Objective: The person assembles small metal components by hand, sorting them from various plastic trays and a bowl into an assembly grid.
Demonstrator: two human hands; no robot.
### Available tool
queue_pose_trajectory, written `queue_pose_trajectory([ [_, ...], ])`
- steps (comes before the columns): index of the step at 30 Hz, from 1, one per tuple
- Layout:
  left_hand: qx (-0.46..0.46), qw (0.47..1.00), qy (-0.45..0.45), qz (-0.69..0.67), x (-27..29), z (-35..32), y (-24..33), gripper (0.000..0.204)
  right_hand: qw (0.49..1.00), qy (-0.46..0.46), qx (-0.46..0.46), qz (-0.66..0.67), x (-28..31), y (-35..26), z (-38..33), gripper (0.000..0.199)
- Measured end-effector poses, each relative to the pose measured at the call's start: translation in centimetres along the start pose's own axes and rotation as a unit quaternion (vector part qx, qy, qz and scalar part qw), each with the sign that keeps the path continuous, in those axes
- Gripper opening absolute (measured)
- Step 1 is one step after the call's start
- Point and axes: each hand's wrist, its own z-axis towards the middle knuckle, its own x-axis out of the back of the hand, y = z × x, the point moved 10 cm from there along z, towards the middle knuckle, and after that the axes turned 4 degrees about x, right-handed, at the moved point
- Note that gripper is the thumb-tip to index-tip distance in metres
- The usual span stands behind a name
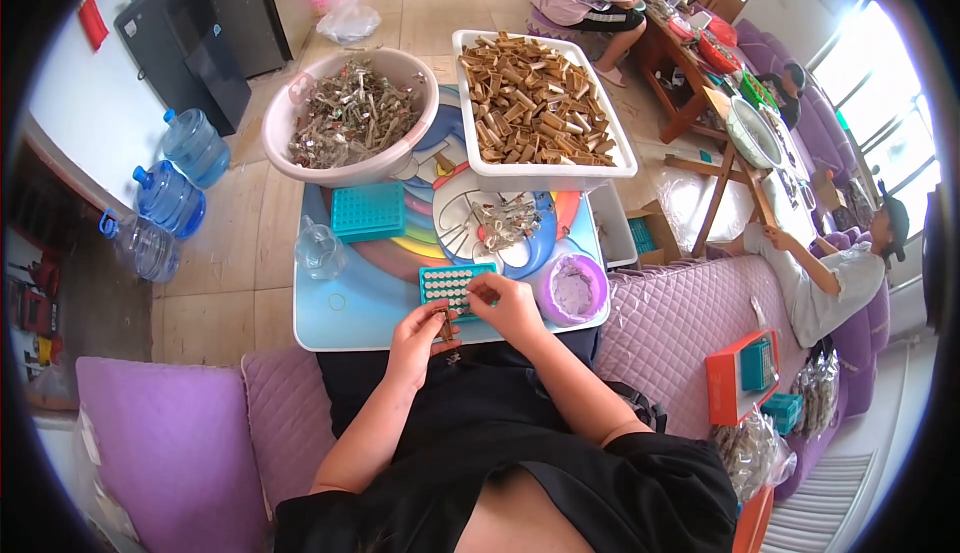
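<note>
Just below the teal tray [455,284], the left hand [415,331] grasps small brown tubes [447,331] while the right hand [508,305] pinches one at its edge, apparently for slotting.

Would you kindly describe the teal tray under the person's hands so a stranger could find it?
On the small colourful table, look at its near edge. The teal tray lies under the right hand; unlike the bare teal block farther back, its holes hold pale round pieces.
</note>
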Motion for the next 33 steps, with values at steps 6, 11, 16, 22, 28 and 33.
queue_pose_trajectory([
  [6, -0.01, 1.0, 0.001, 0.021, -0.5, -0.1, 0.2, 0.028, 0.999, -0.001, 0.033, -0.001, -1.2, -2.2, -1.6, 0.013],
  [11, -0.01, 0.999, 0.003, 0.034, -0.6, -0.1, 0.1, 0.029, 0.997, 0.01, 0.078, -0.017, -1.1, -3.5, -1.9, 0.009],
  [16, -0.017, 0.999, -0.001, 0.038, -0.6, -0.1, 0.1, 0.029, 0.992, 0.03, 0.108, -0.053, -1.3, -3.6, -2.3, 0.011],
  [22, -0.019, 0.999, 0.0, 0.041, -0.8, -0.2, 0.2, 0.029, 0.986, 0.051, 0.139, -0.082, -1.2, -3.9, -2.6, 0.014],
  [28, -0.022, 0.998, 0.01, 0.065, -1.0, -0.4, 0.4, 0.029, 0.983, 0.062, 0.149, -0.089, -1.2, -3.8, -2.8, 0.014],
  [33, -0.044, 0.994, 0.029, 0.101, -0.5, -0.4, 0.1, 0.034, 0.986, 0.045, 0.144, -0.068, -1.2, -3.6, -2.6, 0.011],
])
